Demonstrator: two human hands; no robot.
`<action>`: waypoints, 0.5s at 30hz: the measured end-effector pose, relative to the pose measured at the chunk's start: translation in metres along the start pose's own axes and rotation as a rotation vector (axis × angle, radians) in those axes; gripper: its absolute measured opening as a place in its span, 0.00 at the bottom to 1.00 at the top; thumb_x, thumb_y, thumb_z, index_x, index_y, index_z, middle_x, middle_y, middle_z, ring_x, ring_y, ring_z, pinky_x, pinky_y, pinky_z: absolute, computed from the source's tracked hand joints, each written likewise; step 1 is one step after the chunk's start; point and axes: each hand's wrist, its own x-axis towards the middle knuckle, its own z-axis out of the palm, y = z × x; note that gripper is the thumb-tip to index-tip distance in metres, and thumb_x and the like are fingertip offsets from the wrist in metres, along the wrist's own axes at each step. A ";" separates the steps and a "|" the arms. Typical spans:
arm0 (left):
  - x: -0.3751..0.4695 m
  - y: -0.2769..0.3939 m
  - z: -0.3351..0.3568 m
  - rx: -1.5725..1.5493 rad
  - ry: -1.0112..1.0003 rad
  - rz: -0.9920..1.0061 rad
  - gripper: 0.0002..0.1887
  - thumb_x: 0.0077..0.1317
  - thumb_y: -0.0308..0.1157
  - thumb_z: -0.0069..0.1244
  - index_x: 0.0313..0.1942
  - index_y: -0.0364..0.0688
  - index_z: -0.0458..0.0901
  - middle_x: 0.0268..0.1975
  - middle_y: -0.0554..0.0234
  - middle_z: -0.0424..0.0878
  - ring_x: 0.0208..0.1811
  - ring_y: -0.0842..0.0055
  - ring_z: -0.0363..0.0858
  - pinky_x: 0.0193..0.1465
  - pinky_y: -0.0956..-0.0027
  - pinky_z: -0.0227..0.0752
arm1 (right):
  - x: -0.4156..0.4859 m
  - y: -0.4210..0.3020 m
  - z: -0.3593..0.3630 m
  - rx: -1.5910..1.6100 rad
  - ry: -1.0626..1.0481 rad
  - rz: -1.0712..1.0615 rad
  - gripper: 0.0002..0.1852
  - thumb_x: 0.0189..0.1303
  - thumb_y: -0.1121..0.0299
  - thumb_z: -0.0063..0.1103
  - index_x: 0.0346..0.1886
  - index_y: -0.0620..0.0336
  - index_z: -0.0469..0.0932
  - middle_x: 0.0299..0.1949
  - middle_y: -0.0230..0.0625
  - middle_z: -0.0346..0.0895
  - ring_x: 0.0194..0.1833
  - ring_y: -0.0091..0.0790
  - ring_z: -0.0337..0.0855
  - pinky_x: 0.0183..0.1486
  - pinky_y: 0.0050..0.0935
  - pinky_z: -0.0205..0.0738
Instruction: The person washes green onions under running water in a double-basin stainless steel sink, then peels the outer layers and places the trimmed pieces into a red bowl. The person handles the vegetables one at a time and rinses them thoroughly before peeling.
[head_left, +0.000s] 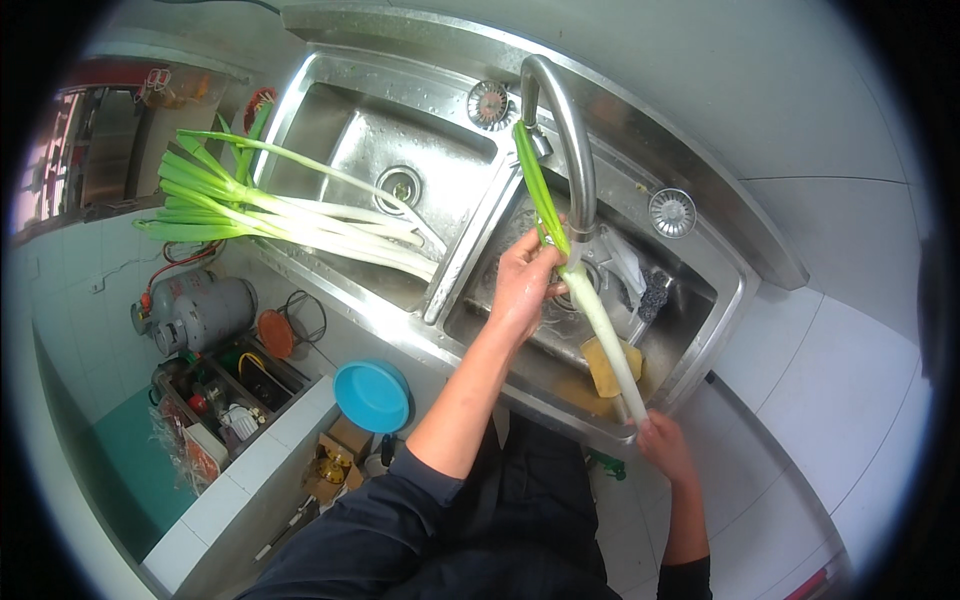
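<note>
My left hand (523, 283) grips a long green onion (604, 322) near where its green leaves meet the white stalk. At the stalk's lower end, over the sink's front rim, my right hand (663, 445) holds the same onion. Water runs onto the stalk from the curved metal faucet (576, 142). Several more green onions (300, 221) lie across the left basin (420, 139), their leaves sticking out past its left edge. Under my hands, the right basin (686, 300) holds a yellow cloth or sponge (604, 367), a dark scouring pad (654, 294) and a whitish item (624, 259).
Two strainer plugs (488, 105) (672, 212) rest on the sink's back ledge. A blue plastic basin (371, 395) sits below the sink's left front. Gas cylinders (214, 313) lie farther left, near a divided container (232, 397) of assorted items.
</note>
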 end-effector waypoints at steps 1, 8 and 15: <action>0.001 0.000 -0.001 0.001 -0.001 -0.001 0.25 0.72 0.30 0.51 0.69 0.48 0.80 0.44 0.75 0.83 0.39 0.88 0.79 0.40 0.78 0.79 | 0.001 0.002 0.001 0.028 -0.005 0.015 0.12 0.80 0.60 0.55 0.50 0.55 0.85 0.25 0.16 0.70 0.24 0.12 0.65 0.25 0.18 0.57; 0.001 -0.001 -0.001 0.016 0.007 -0.010 0.25 0.70 0.30 0.51 0.68 0.47 0.82 0.42 0.76 0.83 0.40 0.88 0.78 0.41 0.77 0.78 | 0.001 0.001 0.004 0.100 -0.022 0.034 0.12 0.80 0.60 0.55 0.51 0.56 0.85 0.25 0.16 0.70 0.23 0.12 0.65 0.25 0.17 0.56; 0.001 -0.005 -0.005 0.021 0.003 0.008 0.19 0.69 0.28 0.50 0.59 0.45 0.83 0.42 0.72 0.83 0.43 0.83 0.81 0.47 0.71 0.77 | 0.004 -0.002 0.009 0.092 -0.066 0.094 0.15 0.80 0.56 0.56 0.52 0.56 0.85 0.23 0.17 0.69 0.22 0.13 0.66 0.23 0.17 0.59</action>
